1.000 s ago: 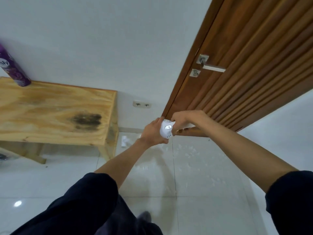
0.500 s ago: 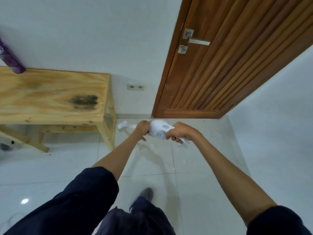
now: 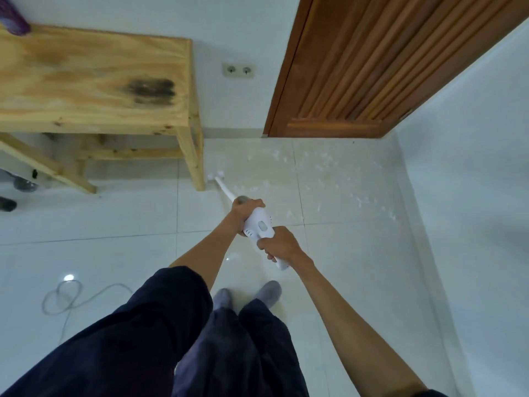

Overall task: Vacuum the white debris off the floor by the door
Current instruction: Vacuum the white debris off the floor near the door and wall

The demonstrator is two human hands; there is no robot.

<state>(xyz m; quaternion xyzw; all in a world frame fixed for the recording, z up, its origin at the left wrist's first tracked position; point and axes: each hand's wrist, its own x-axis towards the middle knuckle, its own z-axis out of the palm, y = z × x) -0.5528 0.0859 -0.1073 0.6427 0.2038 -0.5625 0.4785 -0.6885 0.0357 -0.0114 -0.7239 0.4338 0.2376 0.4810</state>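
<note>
L hand (image 3: 242, 211) curled round front of the vacuum (image 3: 261, 226), R hand (image 3: 279, 245) gripping its handle. Nozzle (image 3: 215, 176) on floor (image 3: 114, 213) beside table leg (image 3: 195, 156); white debris (image 3: 329, 173) scattered right of it, near door (image 3: 372, 67).

I am standing in a corner of a room in a home. The floor (image 3: 114, 213) is glossy white tile and the walls (image 3: 472, 167) are plain white. A slatted brown wooden door (image 3: 372, 67) stands shut, with a double socket (image 3: 238, 70) set low in the wall beside its frame. A bare plywood counter (image 3: 86, 81) with a dark stain stands against the wall, a purple can (image 3: 14, 22) at its far end. My feet are in grey socks or slippers (image 3: 269, 292). I have a white stick vacuum (image 3: 259, 224) of the household kind, and a thin cable (image 3: 65, 299) lies looped on the tiles.
</note>
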